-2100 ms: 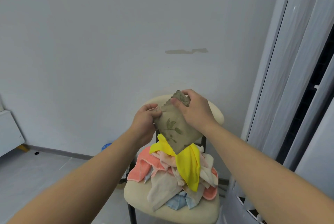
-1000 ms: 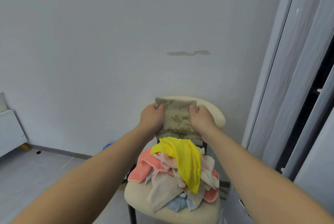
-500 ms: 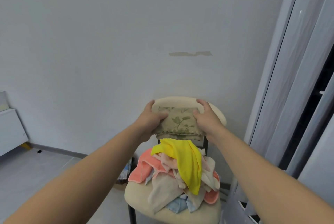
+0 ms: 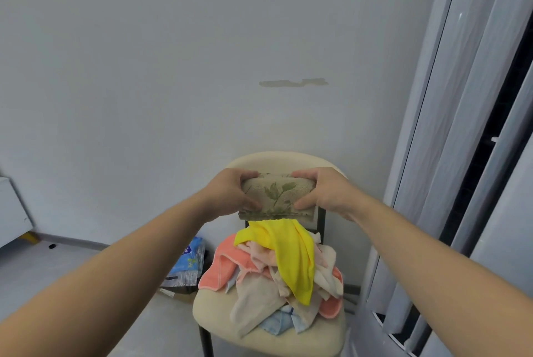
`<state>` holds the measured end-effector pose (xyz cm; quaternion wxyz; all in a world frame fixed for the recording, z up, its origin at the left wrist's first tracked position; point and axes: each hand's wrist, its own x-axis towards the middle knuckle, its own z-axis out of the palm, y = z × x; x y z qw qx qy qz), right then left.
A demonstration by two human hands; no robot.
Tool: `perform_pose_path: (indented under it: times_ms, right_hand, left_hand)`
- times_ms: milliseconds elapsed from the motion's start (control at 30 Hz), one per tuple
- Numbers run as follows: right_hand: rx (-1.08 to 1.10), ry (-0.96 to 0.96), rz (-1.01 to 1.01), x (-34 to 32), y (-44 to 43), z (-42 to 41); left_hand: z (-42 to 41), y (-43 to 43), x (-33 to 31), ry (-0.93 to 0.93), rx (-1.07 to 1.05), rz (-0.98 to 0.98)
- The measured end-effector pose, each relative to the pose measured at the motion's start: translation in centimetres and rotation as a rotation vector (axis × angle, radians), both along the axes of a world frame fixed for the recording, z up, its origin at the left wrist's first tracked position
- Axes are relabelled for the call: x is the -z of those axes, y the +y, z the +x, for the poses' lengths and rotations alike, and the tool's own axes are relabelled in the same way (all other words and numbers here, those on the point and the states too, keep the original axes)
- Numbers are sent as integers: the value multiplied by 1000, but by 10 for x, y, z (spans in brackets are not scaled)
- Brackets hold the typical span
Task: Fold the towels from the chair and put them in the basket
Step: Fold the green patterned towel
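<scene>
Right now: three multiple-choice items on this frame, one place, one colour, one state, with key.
1. The yellow towel lies: A on the floor; B atop the pile on the chair seat; C over the chair back.
2. The leaf print on the held towel is: A green; B red; C blue.
3. The held towel is: A spread flat on the seat; B dangling from one hand; C folded, gripped at both ends.

Key: 1 B, it drapes over the heap on the seat. 2 A, green leaves on beige. 3 C, left hand and right hand hold a compact fold.
</scene>
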<state>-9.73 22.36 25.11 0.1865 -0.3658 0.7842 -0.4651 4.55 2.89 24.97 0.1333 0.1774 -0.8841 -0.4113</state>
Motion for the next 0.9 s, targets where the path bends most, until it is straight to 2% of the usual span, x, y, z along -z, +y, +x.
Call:
perform_pose_path:
  times_ms: [67, 133, 233, 300, 333, 400, 533, 600, 700, 900]
  right_hand:
    - [11, 119, 57, 0, 0, 3]
    - [16, 184, 121, 1, 0, 4]
    - [3, 248, 221, 2, 0, 5]
    - [6, 242, 219, 1, 1, 6]
    - [14, 218, 200, 1, 2, 5]
    - [22, 106, 132, 1, 4, 4]
    - [-14, -476, -157, 11, 5, 1]
    - [-55, -704, -254, 17, 3, 5]
    - [-37, -799, -289, 25, -4, 13]
    - [101, -661, -163, 59, -6, 2]
  left_hand:
    - [0, 1, -1, -22, -16, -188]
    - [-1, 0, 0, -19, -24, -289]
    - [-2, 0, 1, -35, -53, -340]
    - [-2, -1, 4, -37, -68, -307]
    - [-2, -2, 6, -32, -70, -241]
    - [2, -4, 10, -10, -62, 32]
    - [10, -1, 14, 119, -10, 738]
    - [9, 6, 18, 177, -3, 985]
    - [4, 14, 27, 203, -43, 1117]
    - [-3, 7, 56, 67, -101, 1116]
